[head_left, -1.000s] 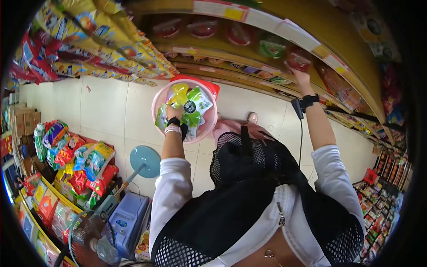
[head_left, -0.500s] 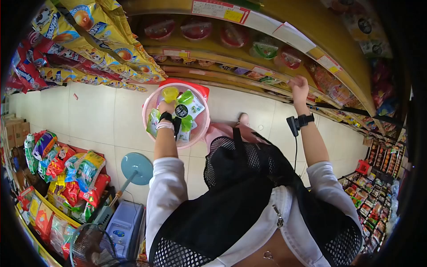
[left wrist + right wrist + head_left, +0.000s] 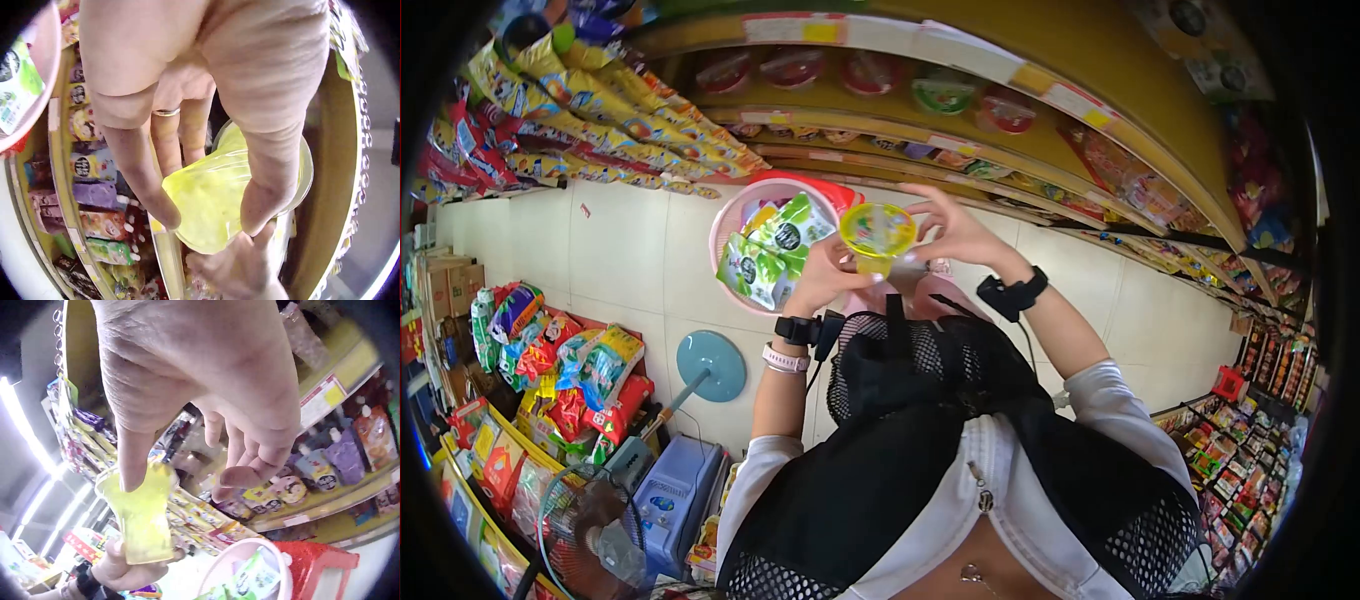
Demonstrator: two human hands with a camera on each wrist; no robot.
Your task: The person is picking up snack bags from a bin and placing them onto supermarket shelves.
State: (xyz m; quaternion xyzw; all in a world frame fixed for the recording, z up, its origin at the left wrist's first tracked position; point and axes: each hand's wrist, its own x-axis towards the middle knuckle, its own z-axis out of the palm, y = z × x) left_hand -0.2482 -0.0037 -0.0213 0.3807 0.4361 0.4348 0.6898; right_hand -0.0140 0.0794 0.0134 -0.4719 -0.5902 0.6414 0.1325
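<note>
In the head view, a yellow jelly cup point(image 3: 878, 232) with a wide rim is up beside the basket, in front of the body. My left hand point(image 3: 824, 272) grips its narrow lower part, thumb and fingers pressing its sides in the left wrist view. My right hand point(image 3: 956, 232) is at the other side of the cup, fingers spread and loosely bent. Its thumb point(image 3: 133, 456) overlaps the yellow cup in the right wrist view, while the other fingers stand apart from it. Green-and-white packets point(image 3: 785, 240) lie in the pink basket point(image 3: 722, 222).
The basket stands on a red stool point(image 3: 840, 192). Shelves ahead carry red cups point(image 3: 870, 73), a green cup point(image 3: 942, 92) and spouted pouches point(image 3: 344, 453). Yellow snack bags point(image 3: 590, 110) hang at left. A teal round-based pole point(image 3: 712, 365) and a fan point(image 3: 590, 520) stand behind left.
My left hand has come up out of the basket with the yellow jelly cup. My right hand, earlier by the red cup on the shelf, has moved left to the jelly cup.
</note>
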